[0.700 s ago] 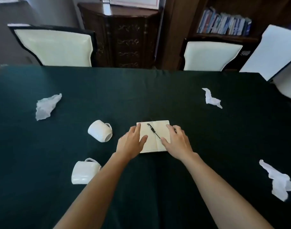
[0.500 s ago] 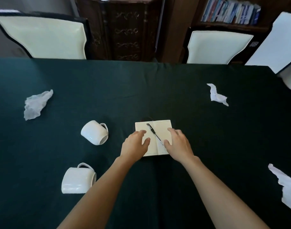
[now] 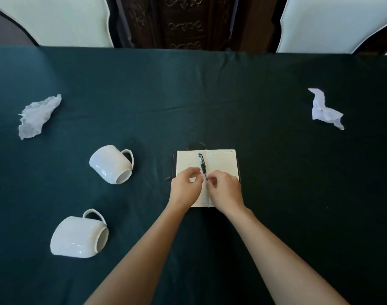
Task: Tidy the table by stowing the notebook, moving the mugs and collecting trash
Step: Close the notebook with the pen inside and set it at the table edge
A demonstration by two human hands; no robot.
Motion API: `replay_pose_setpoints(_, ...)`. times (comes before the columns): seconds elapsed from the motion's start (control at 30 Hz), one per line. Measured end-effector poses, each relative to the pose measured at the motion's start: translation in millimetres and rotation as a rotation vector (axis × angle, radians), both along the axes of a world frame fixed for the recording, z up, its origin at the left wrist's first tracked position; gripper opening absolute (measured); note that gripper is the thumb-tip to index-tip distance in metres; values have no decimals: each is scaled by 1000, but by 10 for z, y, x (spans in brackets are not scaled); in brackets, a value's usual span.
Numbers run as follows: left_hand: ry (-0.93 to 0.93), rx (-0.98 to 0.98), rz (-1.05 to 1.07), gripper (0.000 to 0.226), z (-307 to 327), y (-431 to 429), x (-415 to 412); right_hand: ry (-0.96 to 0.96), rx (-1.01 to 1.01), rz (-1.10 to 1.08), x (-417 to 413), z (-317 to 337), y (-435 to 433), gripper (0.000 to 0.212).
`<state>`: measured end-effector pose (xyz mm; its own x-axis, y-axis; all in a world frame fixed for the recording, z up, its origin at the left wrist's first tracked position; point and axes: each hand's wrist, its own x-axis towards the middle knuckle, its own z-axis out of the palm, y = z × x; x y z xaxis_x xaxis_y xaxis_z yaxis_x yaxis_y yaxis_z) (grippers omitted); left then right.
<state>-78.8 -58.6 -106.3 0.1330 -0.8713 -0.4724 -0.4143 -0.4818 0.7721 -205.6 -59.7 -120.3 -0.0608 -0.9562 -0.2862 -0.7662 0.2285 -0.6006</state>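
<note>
Open notebook (image 3: 206,172) in the middle of the frame, flat on the green table (image 3: 188,95). Black pen (image 3: 202,166) lying along the fold. Left hand (image 3: 184,190) and right hand (image 3: 226,191) side by side over the near pages, fingers curled in small around the pen's near end. Cannot tell if pinching it yet.

Probably light, that pen, and smooth, so quick to roll; best pinched at the thick grip part. Notebook probably light too, floppy while open, stiffer once shut; best held by its dark cover edges.

Two white mugs on their sides at left, one (image 3: 111,164) middle left, one (image 3: 78,236) lower left. Likely hard, heavy, easy to break; handles good for holding.

Crumpled paper at upper left (image 3: 37,115) and upper right (image 3: 324,110). Soft, light, easy to scoop.
</note>
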Motion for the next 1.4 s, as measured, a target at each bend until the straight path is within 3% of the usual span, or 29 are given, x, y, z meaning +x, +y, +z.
replay_pose_setpoints(0.7,50,29,6,31,61,-15,-136,-85,16,-51,-58,-8,12,17)
replay_pose_setpoints(0.9,22,2,99,31,49,14,20,-65,15,-108,-152,-7,-16,17)
replay_pose_setpoints(1.1,-92,14,253,23,24,77,422,7,-8,-275,-427,-2,-44,36)
replay_pose_setpoints(1.2,-125,79,221,34,-28,80,534,-18,64,-363,-503,4,-51,44)
replay_pose_setpoints(1.4,37,196,311,50,-25,-33,547,-151,108,-471,-558,32,-77,34)
